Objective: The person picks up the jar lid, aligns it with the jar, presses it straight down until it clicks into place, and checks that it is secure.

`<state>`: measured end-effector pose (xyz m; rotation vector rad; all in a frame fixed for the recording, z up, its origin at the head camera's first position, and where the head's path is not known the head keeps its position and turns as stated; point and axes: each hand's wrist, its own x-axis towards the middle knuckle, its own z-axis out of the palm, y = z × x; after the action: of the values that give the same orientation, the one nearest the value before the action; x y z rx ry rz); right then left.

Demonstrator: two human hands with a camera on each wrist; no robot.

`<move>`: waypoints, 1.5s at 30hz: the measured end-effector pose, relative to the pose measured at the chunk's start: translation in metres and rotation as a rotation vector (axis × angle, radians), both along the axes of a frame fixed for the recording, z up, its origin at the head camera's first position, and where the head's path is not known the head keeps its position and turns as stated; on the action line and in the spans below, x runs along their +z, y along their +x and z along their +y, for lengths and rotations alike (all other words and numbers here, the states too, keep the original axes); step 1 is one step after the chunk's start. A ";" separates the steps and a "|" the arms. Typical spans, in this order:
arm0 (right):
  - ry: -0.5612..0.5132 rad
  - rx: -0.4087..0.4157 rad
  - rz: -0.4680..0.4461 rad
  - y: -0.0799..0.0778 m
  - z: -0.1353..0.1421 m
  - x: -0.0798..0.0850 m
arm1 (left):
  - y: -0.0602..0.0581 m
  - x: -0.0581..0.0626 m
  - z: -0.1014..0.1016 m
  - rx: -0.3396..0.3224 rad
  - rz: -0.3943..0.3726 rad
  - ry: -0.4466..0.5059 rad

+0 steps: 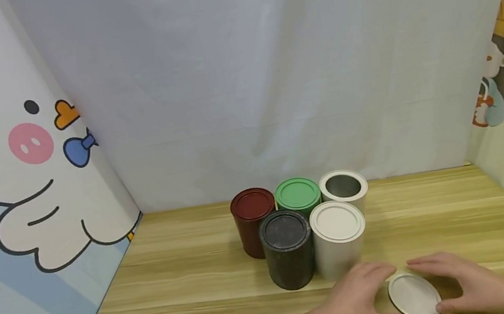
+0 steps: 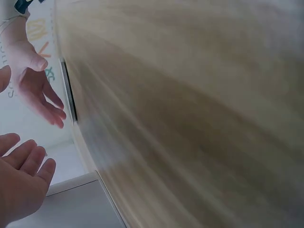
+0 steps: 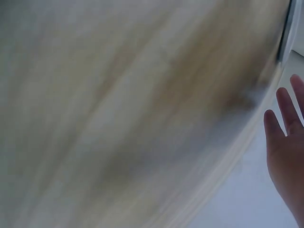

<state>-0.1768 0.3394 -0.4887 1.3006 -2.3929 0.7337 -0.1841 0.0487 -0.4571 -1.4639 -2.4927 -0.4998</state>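
hands frame a loose round lid (image 1: pixel 414 296) at the near edge of the wooden table (image 1: pixel 192 278) in the head view: the left hand (image 1: pixel 356 300) lies just left of it and the right hand (image 1: pixel 468 282) just right, both with fingers gently spread and curved toward the rim, the right thumb touching the near edge; neither seems to have it pinched. beyond them, farther in, stands a tight cluster of five cans: a dark red can (image 1: pixel 254 222), a green can (image 1: pixel 297 196) and an open white can (image 1: pixel 344 190) without its top in the far row, a black can (image 1: pixel 288 248) and a closed white can (image 1: pixel 340 245) in front. the lid looks to belong to the open can at the far right, so the sound way would be to slide fingertips under opposite edges, lift it level, carry it over the closed white can without knocking it, and set it square before pressing. the left wrist view is mostly blurred wood grain, with the left hand (image 2: pixel 21 185) at the near left, fingers straight and relaxed, and the right hand (image 2: pixel 35 85) farther off, also spread and holding nothing. the right wrist view shows smeared table (image 3: pixel 118 109) and only the fingers (image 3: pixel 285 152) of the right hand at the right edge, straight and apart.
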 end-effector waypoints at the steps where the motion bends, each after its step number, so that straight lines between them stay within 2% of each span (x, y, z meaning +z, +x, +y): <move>1: 0.001 -0.011 -0.011 0.001 0.001 -0.001 | -0.001 0.000 0.001 0.002 0.000 0.000; 9: -0.020 -0.024 -0.045 0.002 0.006 -0.008 | -0.008 -0.001 0.007 0.005 -0.034 -0.013; 15: -0.021 -0.027 -0.053 0.001 0.008 -0.012 | -0.009 -0.002 0.013 0.026 -0.023 -0.049; 22: 0.021 0.011 -0.053 0.000 0.007 -0.008 | -0.013 -0.009 0.017 0.023 -0.086 -0.056; 29: 0.030 0.006 -0.080 0.000 0.006 -0.007 | -0.016 -0.018 0.022 -0.012 -0.049 -0.040; 34: 0.036 0.006 -0.058 -0.001 0.005 -0.008 | -0.018 -0.024 0.022 -0.013 -0.055 -0.051; 39: 0.041 -0.001 -0.045 -0.001 0.006 -0.009 | -0.020 -0.025 0.020 -0.013 -0.089 -0.063; 45: 0.034 0.020 -0.054 -0.002 0.005 -0.011 | -0.021 -0.025 0.020 -0.016 -0.084 -0.083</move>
<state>-0.1786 0.3446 -0.5002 1.3368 -2.4479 0.7463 -0.2049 0.0691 -0.4817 -1.5240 -2.5977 -0.4760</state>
